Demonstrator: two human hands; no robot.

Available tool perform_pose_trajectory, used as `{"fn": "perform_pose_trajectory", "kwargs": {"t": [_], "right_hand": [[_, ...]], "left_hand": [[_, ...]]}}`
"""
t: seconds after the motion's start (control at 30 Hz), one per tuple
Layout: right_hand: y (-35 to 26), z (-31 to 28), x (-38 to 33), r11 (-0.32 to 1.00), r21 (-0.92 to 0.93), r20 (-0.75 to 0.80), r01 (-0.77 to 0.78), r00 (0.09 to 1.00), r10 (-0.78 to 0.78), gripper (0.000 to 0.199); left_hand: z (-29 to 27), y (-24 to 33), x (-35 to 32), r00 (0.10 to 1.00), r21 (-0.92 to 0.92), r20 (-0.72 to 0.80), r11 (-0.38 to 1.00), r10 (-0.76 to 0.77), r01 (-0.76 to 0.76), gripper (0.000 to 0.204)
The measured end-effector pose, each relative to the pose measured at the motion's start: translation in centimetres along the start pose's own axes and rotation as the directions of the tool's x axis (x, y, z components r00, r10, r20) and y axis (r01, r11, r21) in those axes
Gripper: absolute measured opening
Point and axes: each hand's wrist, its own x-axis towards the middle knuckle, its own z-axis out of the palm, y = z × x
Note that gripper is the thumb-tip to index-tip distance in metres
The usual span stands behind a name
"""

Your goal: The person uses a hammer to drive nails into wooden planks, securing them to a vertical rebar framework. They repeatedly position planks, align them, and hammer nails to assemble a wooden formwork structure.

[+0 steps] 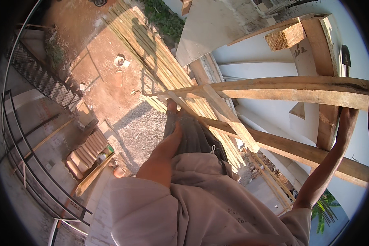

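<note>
Below me, a wooden ladder-like frame of rough timbers crosses the view, with a long upper beam (274, 91), a lower beam (287, 149) and a short crosspiece (233, 119) between them. My right arm reaches up at the right, and my right hand (348, 114) passes behind the upper beam, its fingers hidden. Beyond that beam, in line with the hand, a dark-headed hammer (346, 56) stands up, its handle running down behind the timber. My left hand (178, 128) hangs low beside my dark-trousered leg, close to the frame's far end; its fingers do not show.
A bare foot (171, 105) shows near the beams' left end. Far below lie bamboo poles (151, 57), a gravel pile (141, 125) and stacked roof tiles (86, 153). A black metal railing (24, 147) curves at left. More timber (286, 37) joins the white wall at upper right.
</note>
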Motion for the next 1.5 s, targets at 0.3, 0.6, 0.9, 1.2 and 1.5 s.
{"fn": "perform_pose_trajectory", "kwargs": {"t": [0.3, 0.6, 0.9, 1.2, 1.5], "right_hand": [[-0.8, 0.6, 0.0, 0.998, -0.057, -0.012, 0.042, 0.999, -0.043, 0.039], [0.2, 0.6, 0.1, 0.997, -0.075, 0.026, 0.027, 0.999, -0.025, 0.037], [1.4, 0.6, -0.4, 0.999, -0.039, -0.041, -0.005, 0.999, 0.003, 0.049], [1.4, 0.6, -0.5, 0.996, -0.071, -0.063, 0.047, 0.997, -0.051, 0.047], [-0.1, 0.8, -0.7, 1.0, 0.018, 0.001, 0.01, 1.0, -0.01, 0.04]], "left_hand": [[-6.9, -1.1, 0.0, 0.981, -0.09, -0.065, 0.978, 0.181, -0.186, 0.031], [-6.0, -2.8, 0.4, 0.993, -0.057, -0.096, 0.996, 0.065, -0.07, 0.031], [-4.6, 0.2, 5.4, 0.994, -0.013, -0.089, 0.998, 0.068, -0.069, 0.031], [-4.5, -0.1, 5.7, 0.994, -0.006, -0.08, 0.997, 0.072, -0.072, 0.031], [-5.4, -1.3, 3.4, 0.988, -0.033, -0.063, 0.99, 0.137, -0.14, 0.032]]}}
